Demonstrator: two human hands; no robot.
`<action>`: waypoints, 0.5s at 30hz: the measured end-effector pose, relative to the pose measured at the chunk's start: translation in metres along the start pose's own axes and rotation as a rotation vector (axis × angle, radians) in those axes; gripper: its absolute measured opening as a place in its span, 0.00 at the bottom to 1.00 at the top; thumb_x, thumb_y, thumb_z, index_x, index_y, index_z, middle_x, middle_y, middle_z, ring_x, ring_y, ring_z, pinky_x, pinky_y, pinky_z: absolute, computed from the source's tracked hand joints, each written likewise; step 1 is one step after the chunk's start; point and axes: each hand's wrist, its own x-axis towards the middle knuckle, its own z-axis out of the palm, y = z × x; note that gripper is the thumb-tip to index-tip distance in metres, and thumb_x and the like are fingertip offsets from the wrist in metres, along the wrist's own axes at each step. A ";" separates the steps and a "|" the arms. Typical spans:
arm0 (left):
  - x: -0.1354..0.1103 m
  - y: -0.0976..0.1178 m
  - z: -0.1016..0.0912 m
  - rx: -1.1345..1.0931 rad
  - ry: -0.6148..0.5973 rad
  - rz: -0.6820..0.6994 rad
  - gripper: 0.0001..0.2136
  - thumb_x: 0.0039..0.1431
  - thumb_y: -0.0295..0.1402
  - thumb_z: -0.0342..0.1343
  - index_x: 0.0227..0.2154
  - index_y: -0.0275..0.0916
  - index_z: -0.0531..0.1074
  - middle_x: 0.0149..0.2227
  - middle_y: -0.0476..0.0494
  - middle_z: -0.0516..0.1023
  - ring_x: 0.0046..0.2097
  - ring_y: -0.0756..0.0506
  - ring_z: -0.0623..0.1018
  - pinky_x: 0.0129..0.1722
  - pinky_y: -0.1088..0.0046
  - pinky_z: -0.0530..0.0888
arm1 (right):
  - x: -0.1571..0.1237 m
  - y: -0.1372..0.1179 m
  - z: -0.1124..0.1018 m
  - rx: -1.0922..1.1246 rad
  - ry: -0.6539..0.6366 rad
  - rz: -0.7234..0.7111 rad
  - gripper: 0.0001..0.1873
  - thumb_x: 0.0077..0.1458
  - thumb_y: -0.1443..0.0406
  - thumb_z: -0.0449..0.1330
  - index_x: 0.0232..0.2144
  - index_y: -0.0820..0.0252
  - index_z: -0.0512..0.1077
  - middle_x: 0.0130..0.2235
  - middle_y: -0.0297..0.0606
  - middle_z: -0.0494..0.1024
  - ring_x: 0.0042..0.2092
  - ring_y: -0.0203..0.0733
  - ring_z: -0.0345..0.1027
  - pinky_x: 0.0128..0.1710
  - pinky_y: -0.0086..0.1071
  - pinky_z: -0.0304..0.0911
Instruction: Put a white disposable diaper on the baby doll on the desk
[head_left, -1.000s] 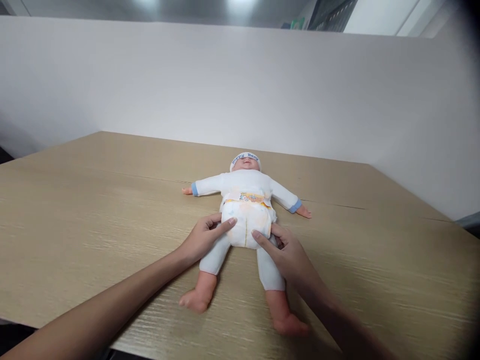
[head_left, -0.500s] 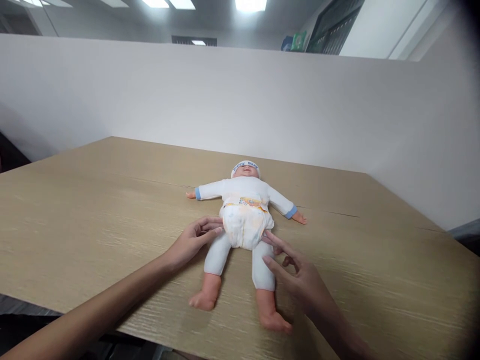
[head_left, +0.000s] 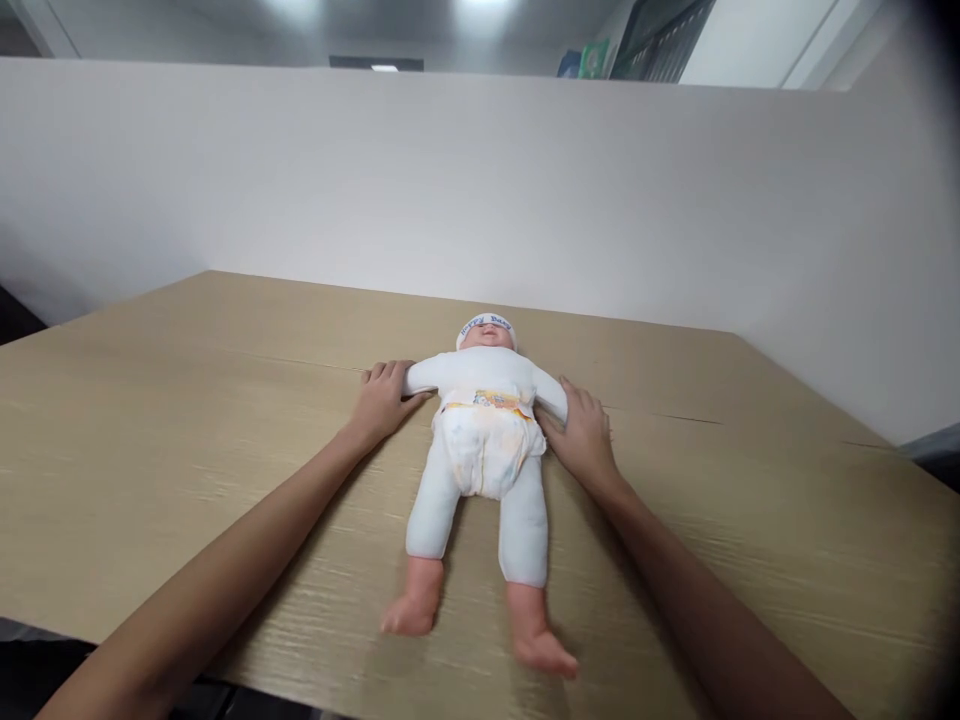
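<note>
A baby doll [head_left: 487, 370] in white clothes and a white cap with blue lettering lies on its back, feet toward me. Around its hips is a white diaper [head_left: 484, 450] with an orange patterned waistband. My left hand [head_left: 386, 398] is wrapped over the doll's arm on the left side, hiding its cuff and hand. On the other side, my right hand [head_left: 583, 430] grips the doll's other arm near the cuff, which it covers. Both doll legs lie apart on the table, bare at the feet.
The doll lies on a wide wood-grain table [head_left: 225, 430] with faint seams across it. A pale partition wall [head_left: 450, 190] stands along the table's far edge. Beyond it are ceiling lights and a green package [head_left: 595, 58]. Dark objects [head_left: 217, 698] show below the near edge.
Both my hands have left the sides of the diaper and upper legs, moved up and closed around the doll's arms. The doll stays in nearly the same place.
</note>
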 end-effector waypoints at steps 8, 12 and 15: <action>0.003 -0.002 0.002 0.000 -0.043 -0.027 0.29 0.71 0.59 0.52 0.58 0.39 0.75 0.52 0.32 0.84 0.55 0.29 0.76 0.58 0.52 0.68 | 0.003 0.008 0.003 0.046 -0.029 0.002 0.24 0.69 0.49 0.55 0.50 0.61 0.77 0.47 0.53 0.84 0.48 0.59 0.75 0.51 0.46 0.67; 0.000 0.030 -0.009 -0.125 -0.107 -0.197 0.24 0.71 0.57 0.53 0.51 0.40 0.74 0.42 0.35 0.84 0.46 0.33 0.80 0.45 0.62 0.70 | 0.008 -0.023 -0.005 0.096 -0.168 0.172 0.21 0.69 0.51 0.54 0.48 0.60 0.76 0.46 0.51 0.85 0.45 0.55 0.76 0.40 0.38 0.63; -0.007 0.054 -0.026 -0.280 -0.165 -0.313 0.17 0.70 0.52 0.55 0.46 0.42 0.70 0.37 0.41 0.83 0.38 0.37 0.80 0.36 0.68 0.66 | 0.007 -0.041 -0.021 0.175 -0.255 0.249 0.21 0.64 0.51 0.58 0.50 0.59 0.76 0.49 0.51 0.85 0.46 0.56 0.78 0.38 0.36 0.61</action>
